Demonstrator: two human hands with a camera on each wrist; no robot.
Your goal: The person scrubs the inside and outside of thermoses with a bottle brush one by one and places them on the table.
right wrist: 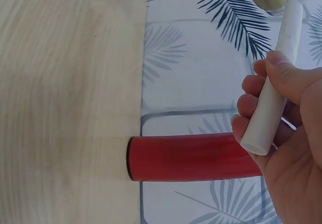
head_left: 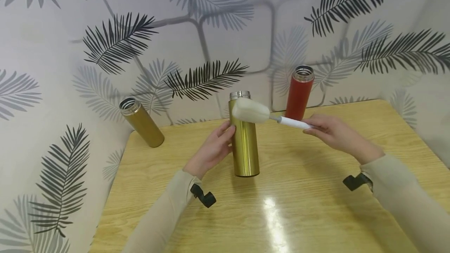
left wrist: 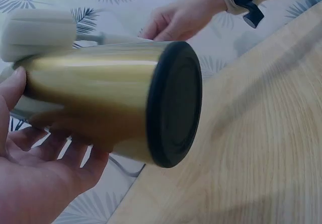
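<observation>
My left hand (head_left: 215, 146) grips a tall gold thermos bottle (head_left: 246, 149) from its left side, high on the body. Its lid is off and the steel neck shows. In the left wrist view the bottle's black base (left wrist: 176, 105) faces the camera, above the table surface. My right hand (head_left: 332, 132) holds a bottle brush by its white handle (right wrist: 274, 98), fingers wrapped round it. The brush's cream sponge head (head_left: 251, 110) overlaps the upper front of the gold bottle, just below the neck, outside the mouth.
A red thermos bottle (head_left: 299, 97) without a lid stands at the table's back edge, behind my right hand. Another lidless gold bottle (head_left: 145, 126) stands at the back left corner. The wooden table (head_left: 316, 206) meets a leaf-patterned wall (head_left: 239, 42) behind.
</observation>
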